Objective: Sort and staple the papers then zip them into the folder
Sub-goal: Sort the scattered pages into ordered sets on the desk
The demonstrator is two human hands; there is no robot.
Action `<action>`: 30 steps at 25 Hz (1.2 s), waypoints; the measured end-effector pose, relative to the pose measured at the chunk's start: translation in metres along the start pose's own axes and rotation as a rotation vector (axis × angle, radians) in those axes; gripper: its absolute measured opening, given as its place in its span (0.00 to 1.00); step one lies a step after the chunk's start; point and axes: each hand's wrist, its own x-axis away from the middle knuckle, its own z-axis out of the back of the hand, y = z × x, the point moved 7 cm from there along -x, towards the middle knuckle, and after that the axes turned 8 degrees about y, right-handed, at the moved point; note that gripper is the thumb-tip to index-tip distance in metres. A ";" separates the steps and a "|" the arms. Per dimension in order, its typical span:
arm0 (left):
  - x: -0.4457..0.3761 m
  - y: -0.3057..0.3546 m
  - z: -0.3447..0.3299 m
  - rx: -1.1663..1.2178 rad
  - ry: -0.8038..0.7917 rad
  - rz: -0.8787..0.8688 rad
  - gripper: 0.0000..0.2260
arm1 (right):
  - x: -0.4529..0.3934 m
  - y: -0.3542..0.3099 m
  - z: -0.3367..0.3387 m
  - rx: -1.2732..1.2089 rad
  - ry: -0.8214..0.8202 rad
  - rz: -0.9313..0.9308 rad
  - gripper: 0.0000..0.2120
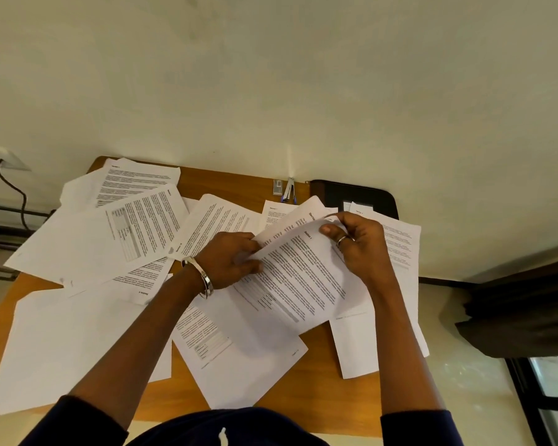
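Note:
Several printed white sheets lie scattered over a wooden table [239,185]. Both hands hold a small stack of printed pages [303,278] lifted over the table's middle. My left hand [229,259], with a metal bangle on the wrist, pinches the stack's left edge. The stack's top right corner is gripped by my right hand [358,243], which wears a ring and curls the top page up. A small stapler [289,191] lies at the table's far edge beside a little staple box [277,187]. A black zip folder [355,196] rests at the far right corner, partly under papers.
A cream wall rises right behind the table. A wall socket with a black cable [12,185] hangs at the left. A dark curtain [522,313] and a window frame stand at the right. Loose sheets [78,342] overhang the table's left and near edges.

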 end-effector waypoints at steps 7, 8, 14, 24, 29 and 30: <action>-0.017 0.045 0.020 0.202 0.346 -0.003 0.10 | 0.011 -0.012 -0.012 0.050 -0.006 0.092 0.10; -0.018 0.046 0.017 0.220 0.361 0.027 0.10 | 0.013 -0.016 -0.012 0.033 -0.007 0.095 0.10; -0.017 0.045 0.010 0.315 0.424 0.157 0.16 | 0.015 -0.025 -0.020 0.044 -0.044 0.114 0.23; -0.008 0.004 -0.019 0.309 -0.121 0.316 0.15 | 0.005 -0.025 -0.012 0.244 -0.017 0.181 0.13; -0.003 -0.019 0.007 0.426 0.365 0.421 0.11 | 0.011 0.021 0.032 -0.005 0.361 -0.100 0.49; -0.003 -0.020 0.017 0.523 0.447 0.398 0.10 | 0.016 0.034 0.032 -0.253 0.312 -0.176 0.54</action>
